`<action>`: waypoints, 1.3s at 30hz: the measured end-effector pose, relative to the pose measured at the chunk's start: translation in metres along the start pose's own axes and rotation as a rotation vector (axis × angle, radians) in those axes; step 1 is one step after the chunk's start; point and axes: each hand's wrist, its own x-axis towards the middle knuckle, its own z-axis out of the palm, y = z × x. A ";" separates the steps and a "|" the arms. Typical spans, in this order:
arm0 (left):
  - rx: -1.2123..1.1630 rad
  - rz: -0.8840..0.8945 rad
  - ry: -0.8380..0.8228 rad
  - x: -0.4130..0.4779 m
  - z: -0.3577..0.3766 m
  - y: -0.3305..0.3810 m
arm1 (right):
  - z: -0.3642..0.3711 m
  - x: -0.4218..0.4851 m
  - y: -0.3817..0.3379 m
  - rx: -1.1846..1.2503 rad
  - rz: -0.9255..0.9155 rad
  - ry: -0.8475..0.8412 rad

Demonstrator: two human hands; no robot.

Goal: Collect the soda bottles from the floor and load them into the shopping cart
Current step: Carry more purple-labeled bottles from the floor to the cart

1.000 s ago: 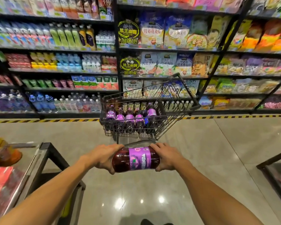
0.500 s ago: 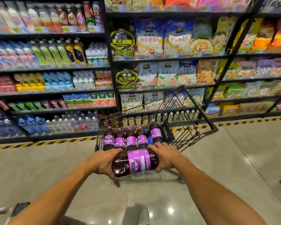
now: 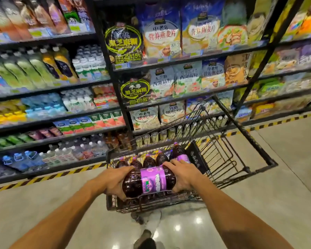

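Supermarket aisle, no question: tall black metal shelves (image 3: 48,89) fill the view from top to bottom, every tier packed tight. On the left it's drinks, rows of green bottles (image 3: 34,69), juice cartons (image 3: 97,121) and water bottles (image 3: 61,153) down low. To the right, big printed bags of cereal (image 3: 162,33) and powder mixes stand face-out, several of each kind. Small labels (image 3: 74,28) run along the shelf edges, too blurred to read. Yellow-and-black striped tape (image 3: 43,178) lines the foot of the shelving on a glossy pale floor (image 3: 276,194). And right in front, a wire shopping cart (image 3: 244,130) with soda bottles (image 3: 148,161) standing in it.
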 end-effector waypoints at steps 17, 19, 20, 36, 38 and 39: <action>0.579 0.655 -0.372 0.351 -0.061 -0.056 | 0.110 0.130 0.024 0.543 0.729 -0.022; 0.673 0.719 -0.387 0.396 -0.041 -0.055 | 0.132 0.144 0.024 0.591 0.828 -0.031; 0.715 0.756 -0.397 0.415 -0.033 -0.052 | 0.140 0.151 0.026 0.609 0.870 -0.046; 0.823 1.001 -0.315 0.539 0.046 -0.045 | 0.213 0.224 0.032 0.883 1.136 0.016; 0.699 0.938 -0.270 0.538 0.049 -0.059 | 0.213 0.224 0.029 0.878 1.115 0.010; 0.627 0.892 -0.260 0.536 0.049 -0.064 | 0.213 0.223 0.029 0.868 1.112 0.009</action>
